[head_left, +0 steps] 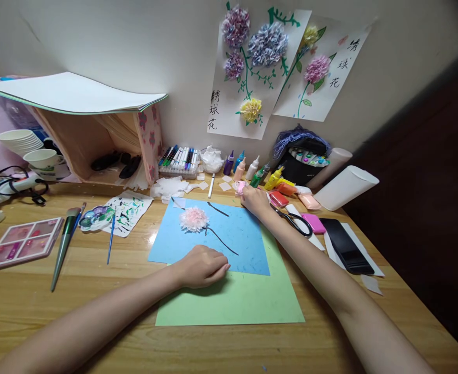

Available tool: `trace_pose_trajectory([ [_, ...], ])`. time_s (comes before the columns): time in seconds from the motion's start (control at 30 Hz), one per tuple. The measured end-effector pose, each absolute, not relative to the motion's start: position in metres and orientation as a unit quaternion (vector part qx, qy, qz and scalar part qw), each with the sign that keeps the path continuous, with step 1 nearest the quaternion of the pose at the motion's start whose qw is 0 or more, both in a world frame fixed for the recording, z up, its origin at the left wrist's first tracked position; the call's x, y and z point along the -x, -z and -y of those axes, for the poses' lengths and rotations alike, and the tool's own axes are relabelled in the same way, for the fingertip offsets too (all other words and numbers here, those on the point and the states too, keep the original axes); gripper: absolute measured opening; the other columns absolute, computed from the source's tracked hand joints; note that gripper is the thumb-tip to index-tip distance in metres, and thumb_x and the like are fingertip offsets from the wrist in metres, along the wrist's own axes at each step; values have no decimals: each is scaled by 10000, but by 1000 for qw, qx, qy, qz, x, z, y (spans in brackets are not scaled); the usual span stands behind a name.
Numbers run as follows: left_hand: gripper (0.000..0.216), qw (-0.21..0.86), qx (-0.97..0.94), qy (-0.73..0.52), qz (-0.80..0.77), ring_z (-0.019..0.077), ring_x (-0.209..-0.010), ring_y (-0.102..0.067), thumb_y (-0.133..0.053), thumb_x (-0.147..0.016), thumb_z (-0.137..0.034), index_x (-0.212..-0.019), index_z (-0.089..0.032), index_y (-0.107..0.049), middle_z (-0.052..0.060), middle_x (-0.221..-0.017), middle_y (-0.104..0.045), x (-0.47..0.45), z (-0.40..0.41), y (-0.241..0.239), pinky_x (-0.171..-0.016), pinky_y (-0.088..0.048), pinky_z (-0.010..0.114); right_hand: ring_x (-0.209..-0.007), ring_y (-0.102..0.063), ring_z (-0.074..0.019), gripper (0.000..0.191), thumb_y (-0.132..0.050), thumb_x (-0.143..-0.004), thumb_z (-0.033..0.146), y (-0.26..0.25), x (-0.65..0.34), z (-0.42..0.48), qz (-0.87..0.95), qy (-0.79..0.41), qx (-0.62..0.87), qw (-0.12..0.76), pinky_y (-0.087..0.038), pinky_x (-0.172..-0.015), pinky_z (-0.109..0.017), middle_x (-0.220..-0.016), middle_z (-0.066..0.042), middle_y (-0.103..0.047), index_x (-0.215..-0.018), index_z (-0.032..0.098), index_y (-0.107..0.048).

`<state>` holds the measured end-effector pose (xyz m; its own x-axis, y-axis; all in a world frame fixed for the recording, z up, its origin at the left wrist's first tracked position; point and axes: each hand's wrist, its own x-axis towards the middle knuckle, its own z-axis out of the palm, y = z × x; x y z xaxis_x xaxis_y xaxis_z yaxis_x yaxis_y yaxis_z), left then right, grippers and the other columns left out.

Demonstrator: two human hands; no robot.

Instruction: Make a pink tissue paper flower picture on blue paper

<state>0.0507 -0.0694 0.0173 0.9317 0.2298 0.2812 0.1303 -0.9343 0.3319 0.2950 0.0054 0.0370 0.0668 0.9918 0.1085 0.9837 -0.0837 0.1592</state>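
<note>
My left hand rests with curled fingers at the lower edge of the blue paper, over a larger green sheet. No object shows in it. On the blue paper sit a fluffy pale pink paper flower and dark stem strips, one below it and another above right. My right hand reaches past the paper's far right corner, its fingers closed at a small pink packet; the fingertips are partly hidden.
Paint bottles, red packets, black-handled scissors and a phone lie around my right arm. Markers and white paper scraps stand behind the paper. Brushes and a paint-stained sheet are left.
</note>
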Motion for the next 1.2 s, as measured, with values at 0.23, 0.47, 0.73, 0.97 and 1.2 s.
trace_pose_trajectory([
  [0.23, 315, 155, -969, -169, -94, 101, -488, -434, -303, -902, -232, -647, -186, -482, -7, -569, -538, -51, 69, -17, -508, -287, 267, -890, -620, -243, 248, -392, -863, 151, -31, -294, -9, -651, -103, -752, -18, -424, -689, -273, -1017, -192, -637, -981, 68, -593],
  [0.47, 299, 130, -961, -220, -105, 120, -560, -469, -300, -901, -206, -723, -179, -538, 24, -632, -554, -49, 70, -17, -538, -349, 251, -830, -633, -219, 246, -397, -876, 226, -56, -292, 3, -615, -92, -763, -176, -446, -691, -281, -917, -135, -665, -891, 113, -615],
  [0.73, 499, 396, -728, -422, -368, 210, -1111, -483, -530, -840, -378, -1280, -204, -373, 122, -1261, -454, -51, 45, -57, -902, -432, 371, -596, -598, -135, 299, -668, -699, 439, -103, -256, 57, -570, 383, -532, -495, -536, -544, -271, -638, -11, -609, -677, 149, -600],
  [0.97, 437, 673, -552, -371, -322, 170, -804, -643, -604, -774, -468, -1015, -104, -579, 90, -910, -664, -48, 29, -80, -737, -511, 294, -636, -617, -127, 277, -671, -718, 413, -103, -231, 69, -562, 438, -501, -492, -551, -535, -257, -715, -7, -611, -776, 162, -567],
  [1.2, 396, 662, -516, -419, -346, 154, -766, -650, -664, -738, -421, -959, -102, -584, 61, -859, -670, -52, 41, -81, -742, -525, 295, -724, -624, -151, 182, -653, -760, 362, -96, -220, 82, -608, 223, -556, -521, -549, -633, -285, -778, -27, -637, -799, 193, -598],
])
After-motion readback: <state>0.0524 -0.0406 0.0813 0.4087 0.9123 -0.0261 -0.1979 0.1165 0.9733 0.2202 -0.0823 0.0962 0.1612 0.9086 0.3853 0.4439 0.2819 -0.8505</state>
